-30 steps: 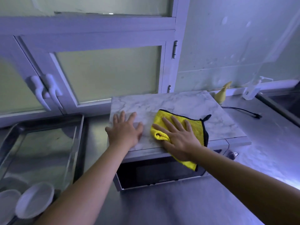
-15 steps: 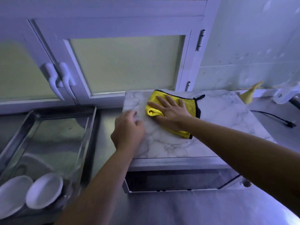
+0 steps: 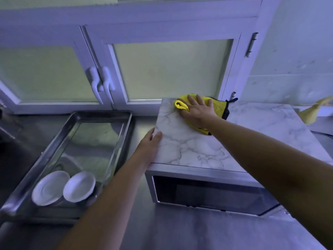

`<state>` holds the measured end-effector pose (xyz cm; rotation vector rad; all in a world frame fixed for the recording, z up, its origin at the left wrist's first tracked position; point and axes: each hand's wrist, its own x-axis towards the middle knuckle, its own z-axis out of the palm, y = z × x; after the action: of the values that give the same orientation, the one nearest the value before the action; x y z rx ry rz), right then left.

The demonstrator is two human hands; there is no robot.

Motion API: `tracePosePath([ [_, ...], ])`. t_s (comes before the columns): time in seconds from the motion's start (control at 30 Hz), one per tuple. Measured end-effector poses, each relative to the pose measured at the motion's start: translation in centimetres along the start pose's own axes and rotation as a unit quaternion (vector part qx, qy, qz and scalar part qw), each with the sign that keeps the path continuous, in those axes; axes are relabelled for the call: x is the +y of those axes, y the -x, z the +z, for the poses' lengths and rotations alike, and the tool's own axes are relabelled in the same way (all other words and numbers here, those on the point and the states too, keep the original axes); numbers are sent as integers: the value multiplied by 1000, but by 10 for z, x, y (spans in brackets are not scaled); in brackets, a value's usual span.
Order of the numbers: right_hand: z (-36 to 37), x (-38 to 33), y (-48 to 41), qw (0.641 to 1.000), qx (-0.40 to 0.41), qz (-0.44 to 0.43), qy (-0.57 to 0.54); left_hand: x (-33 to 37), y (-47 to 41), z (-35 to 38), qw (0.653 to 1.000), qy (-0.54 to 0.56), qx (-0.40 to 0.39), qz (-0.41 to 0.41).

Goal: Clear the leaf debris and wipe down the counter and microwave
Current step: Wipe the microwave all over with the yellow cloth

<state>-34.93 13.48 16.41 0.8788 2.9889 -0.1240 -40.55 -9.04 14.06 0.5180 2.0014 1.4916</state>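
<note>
A microwave (image 3: 207, 193) stands on the steel counter (image 3: 180, 231), topped by a marble-patterned slab (image 3: 194, 148). My right hand (image 3: 198, 110) lies flat, fingers straight, pressing a yellow cloth with black trim (image 3: 219, 107) onto the slab's far left corner. My left hand (image 3: 150, 148) rests against the slab's left edge, thumb on top, fingers down the side. A yellowish leaf (image 3: 313, 112) lies at the far right by the wall.
A steel tray (image 3: 54, 156) sits left of the microwave, with two white dishes (image 3: 64, 187) at its near end. White cabinet doors with frosted panes and two handles (image 3: 101, 83) stand behind. A dark cable (image 3: 322, 133) runs right of the microwave.
My right hand has slid the yellow cloth away from me to the slab's far left corner. My left hand moved off the top to the slab's left edge.
</note>
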Motion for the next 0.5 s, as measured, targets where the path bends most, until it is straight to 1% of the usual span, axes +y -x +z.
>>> tracePosePath([
  [0.07,1,-8,23,1000,-10,-5,-3,-2,5,-1,1000,6,6,-8],
  [0.17,8,-24,73,999,-10,-45,-16,1,7,-2,1000,5,5,-17],
  [0.23,13,-34,111,997,-10,-72,-18,0,7,-3,1000,-5,4,-10],
  [0.33,20,-47,161,995,-1,-98,-9,-5,4,-2,1000,26,8,14],
  [0.4,19,-50,178,994,-8,-106,-1,-6,1,-1,999,36,14,25],
  [0.5,15,-49,175,994,-30,-108,2,-8,1,-3,999,46,16,22],
])
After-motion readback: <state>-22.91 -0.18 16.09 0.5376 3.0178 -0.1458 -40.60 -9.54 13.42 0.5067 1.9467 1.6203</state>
